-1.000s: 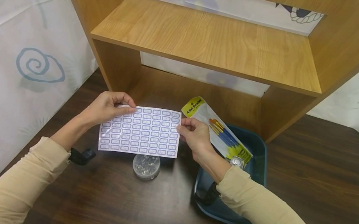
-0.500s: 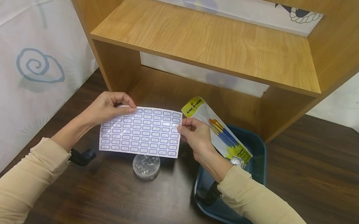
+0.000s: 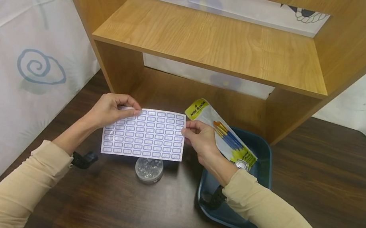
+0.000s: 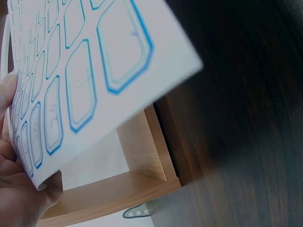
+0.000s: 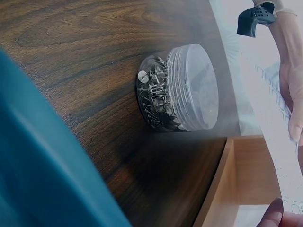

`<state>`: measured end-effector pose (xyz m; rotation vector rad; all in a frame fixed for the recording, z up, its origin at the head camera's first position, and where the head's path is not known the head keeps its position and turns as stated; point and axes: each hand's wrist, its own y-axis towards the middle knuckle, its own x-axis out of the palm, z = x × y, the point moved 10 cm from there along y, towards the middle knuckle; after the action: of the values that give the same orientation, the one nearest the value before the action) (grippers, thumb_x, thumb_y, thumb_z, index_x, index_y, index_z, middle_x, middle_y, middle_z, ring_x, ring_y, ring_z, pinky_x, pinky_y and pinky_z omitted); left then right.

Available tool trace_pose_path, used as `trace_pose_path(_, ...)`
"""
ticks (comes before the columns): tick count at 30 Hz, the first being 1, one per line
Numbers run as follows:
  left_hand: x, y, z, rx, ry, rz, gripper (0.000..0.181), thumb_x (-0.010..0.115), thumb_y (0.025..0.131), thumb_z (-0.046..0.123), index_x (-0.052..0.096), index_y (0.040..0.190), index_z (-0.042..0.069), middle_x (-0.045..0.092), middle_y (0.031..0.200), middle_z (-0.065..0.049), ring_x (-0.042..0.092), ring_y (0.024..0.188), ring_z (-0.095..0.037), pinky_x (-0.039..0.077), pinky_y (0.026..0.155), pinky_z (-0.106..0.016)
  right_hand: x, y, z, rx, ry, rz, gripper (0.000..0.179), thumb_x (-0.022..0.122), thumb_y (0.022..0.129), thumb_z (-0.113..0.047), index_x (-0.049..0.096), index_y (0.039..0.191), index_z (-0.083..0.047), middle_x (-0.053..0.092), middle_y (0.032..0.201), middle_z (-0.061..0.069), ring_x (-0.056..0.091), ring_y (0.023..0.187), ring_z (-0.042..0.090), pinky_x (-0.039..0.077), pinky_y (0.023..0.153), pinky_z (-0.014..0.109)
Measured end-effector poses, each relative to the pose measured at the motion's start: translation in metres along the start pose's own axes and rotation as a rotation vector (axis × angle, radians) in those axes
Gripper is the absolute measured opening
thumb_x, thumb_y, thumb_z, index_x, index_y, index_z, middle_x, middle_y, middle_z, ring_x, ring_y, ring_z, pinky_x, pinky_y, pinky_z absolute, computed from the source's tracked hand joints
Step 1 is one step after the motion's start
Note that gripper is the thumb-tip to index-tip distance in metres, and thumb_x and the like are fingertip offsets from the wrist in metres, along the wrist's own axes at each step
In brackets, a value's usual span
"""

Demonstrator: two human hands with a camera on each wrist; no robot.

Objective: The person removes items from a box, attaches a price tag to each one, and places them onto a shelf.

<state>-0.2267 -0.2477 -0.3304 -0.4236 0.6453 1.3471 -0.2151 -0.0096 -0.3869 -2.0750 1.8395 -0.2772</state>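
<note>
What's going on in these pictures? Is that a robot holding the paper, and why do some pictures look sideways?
It isn't a robot! These are a person's own bare hands, above a dark table. The wide picture comes from a camera worn on the head, looking forward and down. The two closer, tilted ones come from cameras worn on each wrist, probably the black gadgets. The left hand and right hand each have a grip on a white sheet with rows of blue outlines. Just nearer the person stands a clear round tub of small metal pins. Over on the right is a dark blue tray, with a bag of paintbrushes lying partly over it. At the back is a wooden shelf unit.
</note>
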Motion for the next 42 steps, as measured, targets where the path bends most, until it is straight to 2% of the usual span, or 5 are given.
trace_pose_path(8,0.002,0.0,-0.003,-0.009,-0.026,-0.017,0.016,0.07,0.085,0.016,0.071,0.097,0.005,0.07,0.093,-0.012,0.055,0.07,-0.012,0.043,0.056,-0.017,0.0,0.001,0.0,-0.001,0.001,0.001,0.021,0.064,0.087,-0.003,0.064,0.108,-0.004,0.061,0.1,0.011,0.058,0.085,0.02,0.053,0.084,0.036)
trace_pose_path(13,0.007,0.0,-0.009,-0.013,-0.159,-0.082,0.016,0.066,0.088,0.012,0.067,0.099,0.001,0.066,0.089,-0.008,0.055,0.067,-0.011,0.044,0.053,-0.019,-0.001,0.001,0.0,-0.001,-0.003,0.005,0.021,0.065,0.087,-0.003,0.065,0.108,-0.004,0.062,0.099,0.01,0.058,0.083,0.019,0.054,0.076,0.028)
trace_pose_path(24,0.016,-0.004,-0.026,-0.117,-0.391,-0.224,0.01,0.062,0.091,0.013,0.061,0.098,0.006,0.065,0.081,0.0,0.061,0.063,-0.013,0.05,0.052,-0.024,0.003,0.0,-0.002,0.006,0.0,-0.007,0.021,0.064,0.087,-0.003,0.064,0.108,-0.004,0.061,0.101,0.011,0.058,0.086,0.021,0.05,0.091,0.042)
trace_pose_path(37,0.018,-0.003,-0.034,-0.194,-0.443,-0.242,0.014,0.062,0.091,0.02,0.06,0.101,0.011,0.067,0.084,-0.001,0.064,0.065,-0.017,0.053,0.055,-0.025,0.006,0.001,-0.008,-0.04,-0.038,0.0,0.02,0.064,0.088,-0.005,0.064,0.107,-0.004,0.06,0.099,0.011,0.057,0.085,0.02,0.054,0.081,0.033)
trace_pose_path(42,0.004,0.002,-0.033,-0.151,-0.494,-0.127,0.01,0.059,0.093,0.019,0.061,0.099,0.011,0.066,0.099,0.004,0.063,0.082,-0.009,0.051,0.063,-0.019,0.005,0.002,-0.01,-0.065,-0.04,0.008,0.02,0.062,0.089,-0.003,0.062,0.109,-0.002,0.058,0.098,0.012,0.056,0.084,0.021,0.053,0.086,0.041)
